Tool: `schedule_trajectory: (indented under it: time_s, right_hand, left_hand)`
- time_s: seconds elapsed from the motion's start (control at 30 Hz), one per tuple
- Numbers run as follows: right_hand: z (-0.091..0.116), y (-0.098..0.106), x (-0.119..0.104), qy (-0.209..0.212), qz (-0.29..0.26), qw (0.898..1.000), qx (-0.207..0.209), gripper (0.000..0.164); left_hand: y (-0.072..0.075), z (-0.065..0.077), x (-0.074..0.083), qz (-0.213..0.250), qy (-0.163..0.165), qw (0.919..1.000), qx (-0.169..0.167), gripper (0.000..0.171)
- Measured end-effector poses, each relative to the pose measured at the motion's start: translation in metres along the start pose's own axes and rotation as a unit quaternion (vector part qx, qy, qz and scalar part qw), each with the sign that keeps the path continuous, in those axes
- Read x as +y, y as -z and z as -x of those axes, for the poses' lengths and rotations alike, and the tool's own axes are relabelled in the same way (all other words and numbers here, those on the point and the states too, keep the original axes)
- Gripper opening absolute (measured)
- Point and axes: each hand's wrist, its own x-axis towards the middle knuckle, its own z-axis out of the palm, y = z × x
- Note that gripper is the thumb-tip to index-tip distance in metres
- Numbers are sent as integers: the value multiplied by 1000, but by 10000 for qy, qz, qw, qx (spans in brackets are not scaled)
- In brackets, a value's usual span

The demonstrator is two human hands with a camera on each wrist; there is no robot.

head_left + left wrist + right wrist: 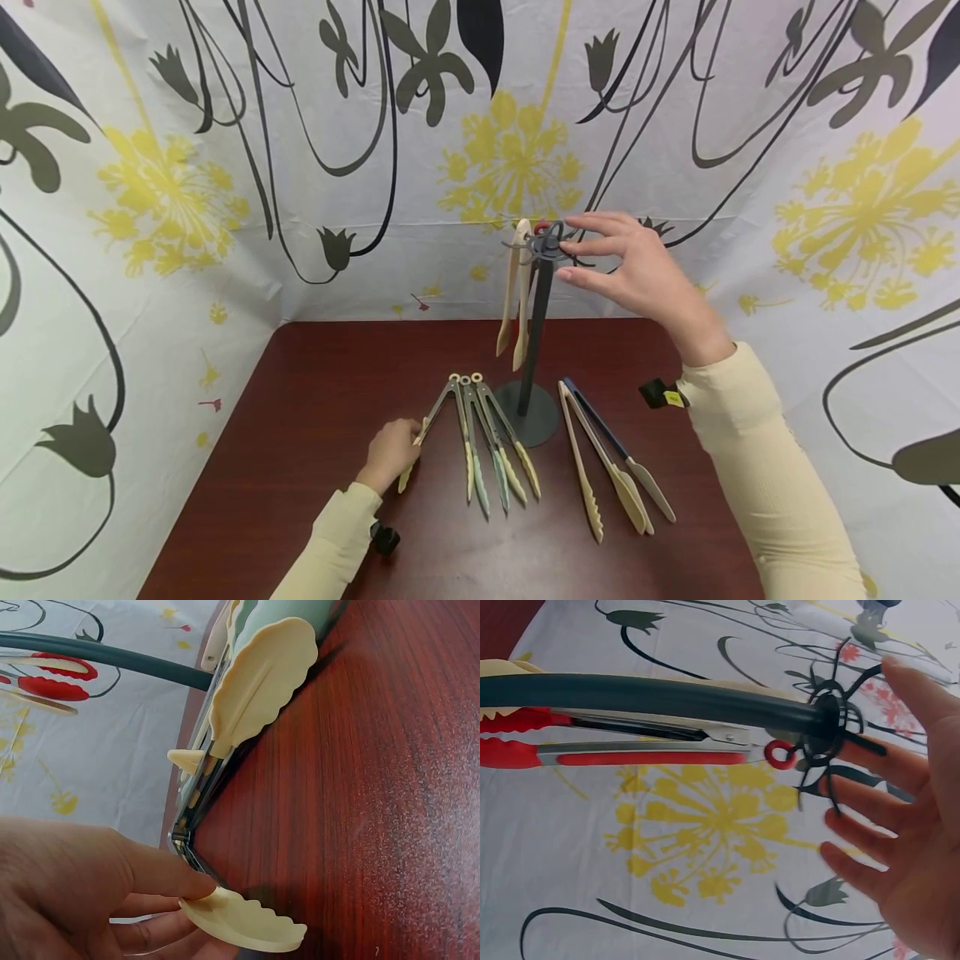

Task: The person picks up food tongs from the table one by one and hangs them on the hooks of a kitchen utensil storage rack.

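On the dark red counter (315, 467) stands a grey rack (534, 350), a post on a round base with a ring of hooks at its top. The right hand (637, 271) is up at that hook ring (546, 243), fingers (600, 223) spread and relaxed, grasping nothing; the fingertips lie at or just beside the hooks, and whether they touch cannot be told. In the right wrist view the same hand (915, 817) is opened flat next to the ring (829, 731), with red tongs (615, 746) hanging from a hook by their red loop, lying along the post. From the head view cream tongs (514, 296) hang from the left side of the ring, and the red pair is almost wholly hidden behind the post.

Left of the base, the left hand (392, 454) rests on the counter and pinches one arm of small tongs (431, 425) with cream tips. The left wrist view shows the thumb and fingers (150, 874) closed on a scalloped cream tip (244, 926), while the other tip (262, 682) lies apart from it, so this pair is splayed open.

Just beside it lie more small tongs (491, 442) in a fan, their hinge ends near the base and their cream and pale green tips pointing toward the person. Right of the base lie long tongs (600, 462), one pair cream, one with a blue arm.

A patterned sheet (225, 167) with yellow flowers and dark stems walls the counter on three sides. Both sleeves are pale cream.
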Motion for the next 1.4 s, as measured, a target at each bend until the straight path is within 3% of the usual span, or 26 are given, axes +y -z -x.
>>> schedule_trajectory:
  time_s: [0.33, 0.73, 0.87, 1.1, 1.27, 1.4]
  right_hand:
    - [-5, -15, 11, 149, -419, 9960, 776, 39]
    - [-8, -18, 9, -587, -953, 9922, 546, 40]
    - [-8, -18, 8, -609, -939, 9924, 511, 41]
    - [-8, -17, 4, -671, -900, 9925, 493, 40]
    - [-8, -17, 0, -839, -843, 9919, 449, 46]
    - [-8, -15, -4, -911, -792, 9917, 432, 57]
  left_hand:
    - [8, 7, -11, -69, 30, 10000, 40, 30]
    - [16, 11, -19, -191, 316, 9993, -112, 32]
    - [8, 9, -10, -179, 291, 9994, 50, 49]
    - [-17, 10, 10, -498, 448, 9976, 185, 101]
    - [-24, 12, 20, -851, 492, 9946, 327, 110]
    - [-22, 13, 25, -850, 552, 9944, 306, 112]
